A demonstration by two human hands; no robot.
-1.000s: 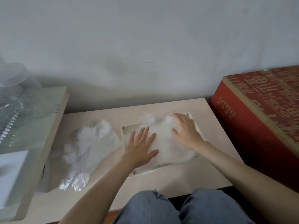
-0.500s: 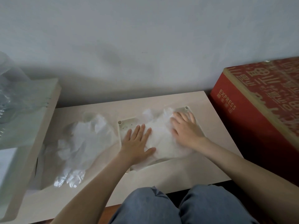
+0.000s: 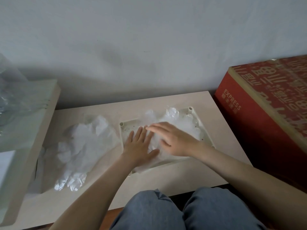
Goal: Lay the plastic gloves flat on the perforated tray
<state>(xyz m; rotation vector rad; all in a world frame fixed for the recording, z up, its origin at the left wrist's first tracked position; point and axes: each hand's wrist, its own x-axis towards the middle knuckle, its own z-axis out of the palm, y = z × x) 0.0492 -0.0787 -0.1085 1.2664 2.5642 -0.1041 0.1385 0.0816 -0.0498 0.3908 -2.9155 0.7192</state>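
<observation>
— What is changing?

— The right hand is sweeping left. Half a second ago it was lying by the far right corner of the perforated tray, and now its fingers are reaching over the fingertips of the left hand. The left hand is staying almost where it was.

— Are the hands gripping anything?

— No. Both are lying released, with straight fingers. The left one is pressing palm-down, fingers spread, on the plastic gloves covering the tray. The right one is stretching across the same plastic, fingers close together and pointing left. It is a little blurred, so I cannot tell whether its palm is touching the plastic or skimming just above it.

— Where are those gloves sitting?

— The clear, crinkled layer is covering most of the tray, its glove fingers poking towards the far rim and its near edge reaching over the near rim. The tray's two far corners are showing bare, with small holes and dark specks.

— And around it?

— A loose pile of gloves is lying on the pale table, just beside the tray's left rim. A red box printed EXPRESS is standing right of the table, against the grey wall. On the left, a pale raised board is carrying clear plastic wrap. The person's knees, in blue jeans, are showing at the bottom edge.
</observation>
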